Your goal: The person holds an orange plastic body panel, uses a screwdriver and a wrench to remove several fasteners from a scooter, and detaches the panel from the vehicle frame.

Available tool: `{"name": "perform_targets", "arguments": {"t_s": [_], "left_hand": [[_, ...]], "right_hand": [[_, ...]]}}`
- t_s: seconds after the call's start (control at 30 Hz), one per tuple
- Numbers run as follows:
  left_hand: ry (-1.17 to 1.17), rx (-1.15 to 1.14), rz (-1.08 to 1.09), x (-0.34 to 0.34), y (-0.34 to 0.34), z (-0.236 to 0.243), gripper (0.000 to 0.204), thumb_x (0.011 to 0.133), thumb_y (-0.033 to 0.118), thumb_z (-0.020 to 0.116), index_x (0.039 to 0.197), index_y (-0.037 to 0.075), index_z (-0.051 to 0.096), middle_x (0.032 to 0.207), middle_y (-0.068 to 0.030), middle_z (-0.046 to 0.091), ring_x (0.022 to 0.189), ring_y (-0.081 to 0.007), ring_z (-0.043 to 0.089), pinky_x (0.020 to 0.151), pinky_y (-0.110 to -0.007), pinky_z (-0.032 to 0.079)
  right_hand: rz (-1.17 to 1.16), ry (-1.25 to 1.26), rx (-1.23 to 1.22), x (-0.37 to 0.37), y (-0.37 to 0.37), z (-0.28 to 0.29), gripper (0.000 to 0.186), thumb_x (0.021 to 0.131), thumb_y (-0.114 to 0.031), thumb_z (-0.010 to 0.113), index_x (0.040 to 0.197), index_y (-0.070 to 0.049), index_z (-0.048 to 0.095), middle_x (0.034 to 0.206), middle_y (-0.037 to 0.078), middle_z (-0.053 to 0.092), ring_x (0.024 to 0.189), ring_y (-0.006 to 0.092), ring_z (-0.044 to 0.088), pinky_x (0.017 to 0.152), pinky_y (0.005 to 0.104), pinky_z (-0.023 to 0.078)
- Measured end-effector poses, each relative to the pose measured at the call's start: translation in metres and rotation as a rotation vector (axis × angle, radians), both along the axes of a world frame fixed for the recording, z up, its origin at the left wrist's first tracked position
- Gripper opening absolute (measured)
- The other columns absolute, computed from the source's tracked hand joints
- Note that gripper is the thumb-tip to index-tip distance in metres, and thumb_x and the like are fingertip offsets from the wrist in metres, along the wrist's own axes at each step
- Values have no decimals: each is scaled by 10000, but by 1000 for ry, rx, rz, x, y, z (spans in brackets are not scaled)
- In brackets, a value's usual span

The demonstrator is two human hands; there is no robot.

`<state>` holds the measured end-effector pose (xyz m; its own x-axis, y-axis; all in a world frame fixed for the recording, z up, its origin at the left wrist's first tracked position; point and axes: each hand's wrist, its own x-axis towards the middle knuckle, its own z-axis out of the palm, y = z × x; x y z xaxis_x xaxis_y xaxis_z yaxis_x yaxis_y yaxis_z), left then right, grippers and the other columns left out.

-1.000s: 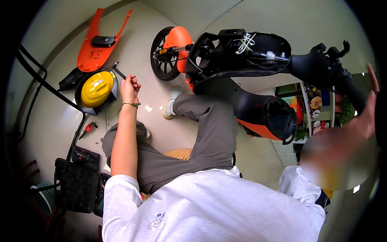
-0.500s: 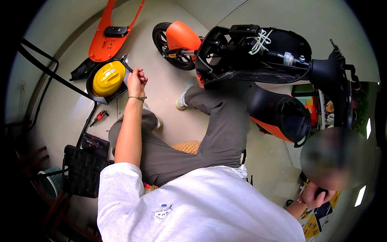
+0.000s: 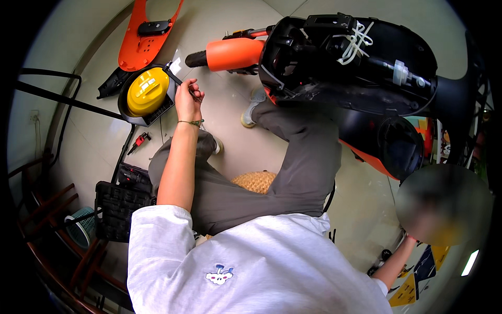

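My left hand (image 3: 188,100) is at the far left with curled fingers. A small dark thing seems to show between them, too little visible to name. Close beside it, a black tray-like shell (image 3: 149,119) holds a yellow hard hat (image 3: 148,93). My right hand (image 3: 424,222) is at the right, mostly smeared by a round blur, so its fingers and anything in them are hidden. Ahead of my knees is an electric scooter with a black open body (image 3: 314,97), an orange front fender (image 3: 235,54) and a black front wheel (image 3: 197,58). Tied white cord (image 3: 356,43) lies on the body.
An orange panel (image 3: 141,49) lies on the floor beyond the hard hat. At left are a red-and-black tool (image 3: 139,142), a black tool case (image 3: 116,209) and a green basket (image 3: 80,227). A black seat-like part with orange edging (image 3: 397,144) stands right of my leg.
The front wheel and fender have turned, from side-on to nearly edge-on. My right hand has moved up into the blur; a black thing in it showed before. My left hand stays beside the shell.
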<state>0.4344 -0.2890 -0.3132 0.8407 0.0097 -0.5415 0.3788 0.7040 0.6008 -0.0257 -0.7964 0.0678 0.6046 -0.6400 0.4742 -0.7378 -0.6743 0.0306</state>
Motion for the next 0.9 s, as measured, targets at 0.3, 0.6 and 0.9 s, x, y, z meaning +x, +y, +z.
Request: {"name": "perform_targets", "arguments": {"t_s": [0.3, 0.6, 0.9], "left_hand": [[60, -20, -110, -11, -6, 5, 168, 993, 225, 522, 1021, 62, 553, 761, 9, 507, 617, -82, 408, 583, -251, 351], [85, -109, -195, 46, -52, 16, 151, 980, 199, 556, 975, 50, 576, 700, 15, 472, 496, -59, 313, 462, -221, 267], [194, -305, -124, 72, -63, 23, 173, 974, 199, 571, 981, 26, 582, 667, 21, 445, 481, -55, 283, 442, -215, 231]], "right_hand": [[-85, -274, 104, 29, -85, -21, 181, 851, 41, 604, 1020, 23, 668, 992, 78, 686, 943, 184, 649, 884, 337, 508], [-274, -182, -77, 7, -109, -20, 143, 815, -68, 694, 907, 40, 682, 867, 96, 687, 787, 208, 633, 778, 361, 506], [-362, -132, -444, 21, -95, -31, 190, 814, -93, 673, 886, 82, 695, 874, 136, 717, 727, 231, 645, 674, 364, 507]]}}
